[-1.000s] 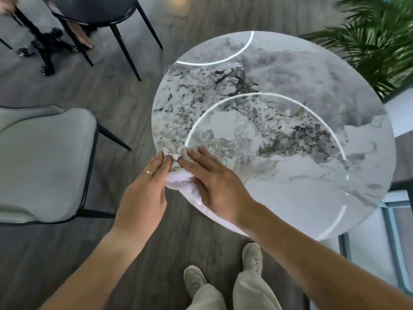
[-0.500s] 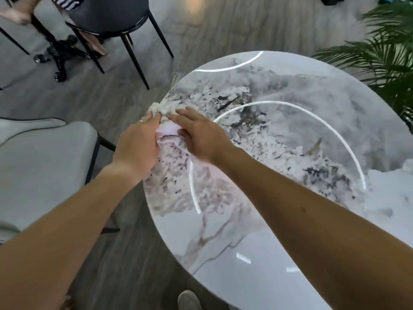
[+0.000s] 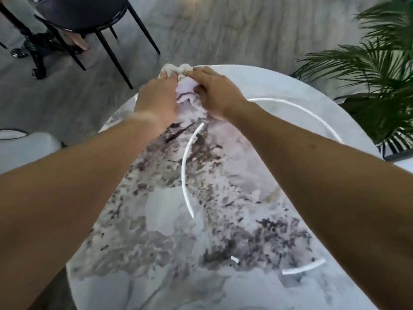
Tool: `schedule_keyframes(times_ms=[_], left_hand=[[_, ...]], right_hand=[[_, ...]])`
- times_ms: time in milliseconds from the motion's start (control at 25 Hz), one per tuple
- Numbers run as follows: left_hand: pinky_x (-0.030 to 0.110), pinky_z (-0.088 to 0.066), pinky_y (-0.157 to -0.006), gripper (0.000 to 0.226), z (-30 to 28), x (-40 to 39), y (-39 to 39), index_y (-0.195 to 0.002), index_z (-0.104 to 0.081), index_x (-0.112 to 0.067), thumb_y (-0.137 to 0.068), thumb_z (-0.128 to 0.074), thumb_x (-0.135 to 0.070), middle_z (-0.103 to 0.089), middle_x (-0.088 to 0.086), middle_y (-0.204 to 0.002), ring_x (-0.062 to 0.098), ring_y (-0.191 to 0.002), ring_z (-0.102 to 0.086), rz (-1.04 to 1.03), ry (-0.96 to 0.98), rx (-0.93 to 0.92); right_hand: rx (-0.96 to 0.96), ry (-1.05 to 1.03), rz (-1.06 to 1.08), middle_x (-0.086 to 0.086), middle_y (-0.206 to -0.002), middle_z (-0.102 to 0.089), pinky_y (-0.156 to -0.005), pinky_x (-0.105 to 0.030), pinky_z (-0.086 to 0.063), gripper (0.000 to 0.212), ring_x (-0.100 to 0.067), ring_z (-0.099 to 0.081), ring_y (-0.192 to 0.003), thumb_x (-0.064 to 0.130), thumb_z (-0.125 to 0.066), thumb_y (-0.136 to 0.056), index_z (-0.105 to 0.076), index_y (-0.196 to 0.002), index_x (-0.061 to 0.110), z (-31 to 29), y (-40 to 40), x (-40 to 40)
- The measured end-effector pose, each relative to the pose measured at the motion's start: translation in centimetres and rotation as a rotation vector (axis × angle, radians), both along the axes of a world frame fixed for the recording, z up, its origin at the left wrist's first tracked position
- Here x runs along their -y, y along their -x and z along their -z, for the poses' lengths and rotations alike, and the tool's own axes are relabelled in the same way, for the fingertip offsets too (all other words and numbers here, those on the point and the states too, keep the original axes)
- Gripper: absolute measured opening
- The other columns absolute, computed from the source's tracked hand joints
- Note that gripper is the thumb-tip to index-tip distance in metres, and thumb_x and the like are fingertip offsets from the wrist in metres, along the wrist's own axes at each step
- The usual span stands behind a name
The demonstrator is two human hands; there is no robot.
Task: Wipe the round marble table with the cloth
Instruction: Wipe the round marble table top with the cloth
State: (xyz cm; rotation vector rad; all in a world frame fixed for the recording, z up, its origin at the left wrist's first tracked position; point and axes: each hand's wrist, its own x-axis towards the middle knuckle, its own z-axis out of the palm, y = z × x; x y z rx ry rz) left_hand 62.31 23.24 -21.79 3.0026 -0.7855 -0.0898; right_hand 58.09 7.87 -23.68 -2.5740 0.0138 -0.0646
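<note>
The round marble table (image 3: 201, 220), white with grey and black veining, fills the lower middle of the head view. A crumpled pale cloth (image 3: 185, 90) lies on its far rim. My left hand (image 3: 157, 99) presses on the cloth's left side, fingers closed over it. My right hand (image 3: 215, 91) presses on its right side, fingertips at the cloth's far bunched end. Both arms stretch across the tabletop. Most of the cloth is hidden under the two hands.
A dark chair (image 3: 89, 16) with thin black legs stands beyond the table at the upper left, with someone's legs behind it. A light grey chair seat (image 3: 24, 151) is at the left. A palm plant (image 3: 377, 70) crowds the right side.
Both hands have pushed the cloth along the table's left rim to its far edge. The camera has moved forward over the table, so the arms now span the tabletop.
</note>
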Motion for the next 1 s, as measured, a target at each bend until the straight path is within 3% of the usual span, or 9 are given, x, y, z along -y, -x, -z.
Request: schedule_keyframes(times_ms=[160,280,320,400,480,680,880,1000], left_hand=[[0.048,-0.043,-0.088,0.047,0.2,6.3,0.6,-0.141,-0.046,-0.008,-0.095,-0.052,-0.007,-0.059,0.024,-0.13,0.046,-0.113,-0.058,0.061,0.038,0.004],[0.047,-0.044,-0.087,0.05,0.4,9.2,3.0,-0.143,-0.041,-0.007,-0.094,-0.05,-0.007,-0.054,0.023,-0.137,0.043,-0.113,-0.058,0.124,0.057,0.003],[0.048,-0.044,-0.091,0.054,0.5,9.6,4.1,-0.147,-0.038,-0.008,-0.095,-0.052,-0.01,-0.049,0.023,-0.145,0.043,-0.116,-0.057,0.145,0.048,0.003],[0.049,-0.043,-0.097,0.061,0.4,9.4,6.7,-0.153,-0.031,-0.01,-0.096,-0.054,-0.013,-0.04,0.021,-0.154,0.043,-0.124,-0.052,0.184,0.017,0.007],[0.05,-0.045,-0.099,0.063,0.1,7.9,9.7,-0.153,-0.032,-0.011,-0.095,-0.054,-0.008,-0.04,0.018,-0.155,0.043,-0.128,-0.051,0.213,0.044,0.006],[0.047,-0.046,-0.102,0.068,-0.5,2.4,17.9,-0.154,-0.03,-0.012,-0.091,-0.051,0.006,-0.032,0.013,-0.161,0.039,-0.128,-0.053,0.263,0.08,-0.035],[0.04,-0.048,-0.101,0.071,-1.0,-7.5,27.7,-0.155,-0.029,-0.013,-0.091,-0.056,0.0,-0.024,0.01,-0.165,0.031,-0.141,-0.043,0.322,0.149,-0.14],[0.04,-0.056,-0.091,0.076,-1.8,-15.2,33.6,-0.146,-0.049,-0.006,-0.075,-0.069,0.012,-0.043,0.017,-0.154,0.03,-0.134,-0.052,0.325,0.171,-0.21]], right_hand=[[-0.026,0.006,0.083,-0.004,-0.152,-0.047,-0.106,-0.028,-0.037,0.05,-0.026,-0.051,-0.133,0.016,-0.054,-0.094,-0.051,-0.143,0.025,-0.2,1.5,5.5],[0.008,-0.076,0.172,-0.003,-0.143,-0.056,-0.097,-0.008,-0.036,0.045,-0.021,-0.055,-0.128,0.011,-0.054,-0.093,-0.058,-0.137,0.022,-0.1,4.5,8.1],[0.014,-0.081,0.196,-0.003,-0.143,-0.056,-0.099,-0.01,-0.036,0.046,-0.021,-0.055,-0.128,0.01,-0.054,-0.092,-0.058,-0.137,0.021,0.0,5.9,8.4],[0.019,-0.056,0.225,-0.004,-0.146,-0.054,-0.108,-0.027,-0.04,0.049,-0.024,-0.054,-0.132,0.008,-0.054,-0.092,-0.056,-0.139,0.021,0.1,8.8,8.2],[0.021,-0.049,0.244,-0.004,-0.149,-0.051,-0.107,-0.036,-0.043,0.051,-0.025,-0.053,-0.133,0.009,-0.054,-0.092,-0.054,-0.141,0.021,0.0,12.3,7.0],[0.016,-0.064,0.282,-0.002,-0.156,-0.044,-0.113,-0.037,-0.041,0.049,-0.019,-0.04,-0.145,0.012,-0.055,-0.095,-0.053,-0.142,0.024,-0.1,21.5,1.5],[0.016,-0.146,0.282,-0.007,-0.155,-0.045,-0.119,-0.043,-0.035,0.05,-0.026,-0.031,-0.15,0.008,-0.062,-0.094,-0.054,-0.142,0.018,-0.6,32.5,-7.9],[0.016,-0.144,0.199,0.003,-0.16,-0.035,-0.123,-0.038,-0.028,0.049,-0.02,-0.021,-0.153,0.016,-0.055,-0.098,-0.048,-0.146,0.022,-0.1,38.6,-14.6]])
